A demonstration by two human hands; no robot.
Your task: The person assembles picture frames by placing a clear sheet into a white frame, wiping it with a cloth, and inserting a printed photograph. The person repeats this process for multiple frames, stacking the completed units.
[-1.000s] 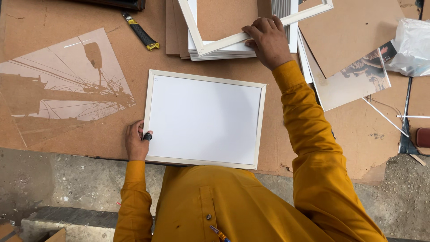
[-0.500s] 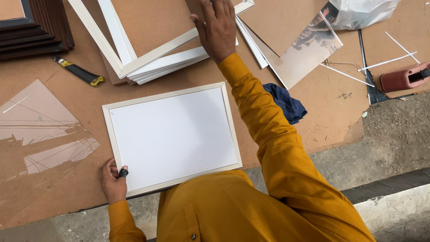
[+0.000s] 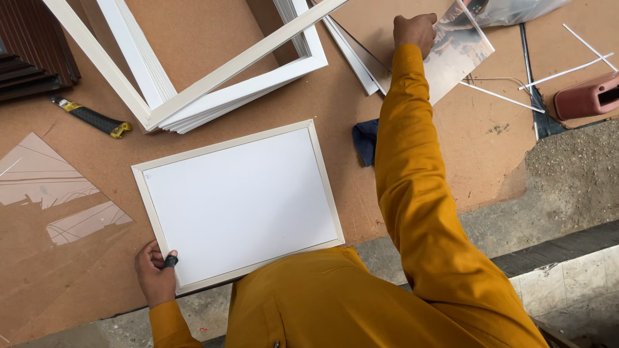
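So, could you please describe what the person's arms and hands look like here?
Both arms wear long mustard-yellow sleeves ending in plain cuffs at the wrists. The left hand is bare apart from a small dark cover on its thumb tip. The right hand is bare, with no glove or ring visible.

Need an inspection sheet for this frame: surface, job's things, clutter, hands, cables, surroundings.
Surface: brown board tabletop, scuffed, on a rough concrete ledge.
Job's things: white framed panel lying flat; glossy sheet at the top right.
Clutter: stack of white frames, utility knife, blue cloth, clear glass offcuts, thin white strips, red tool.
Hands: left hand grips the panel's corner; right hand is on the glossy sheet.
Cables: nothing seen.
Surroundings: dark frames stacked top left.
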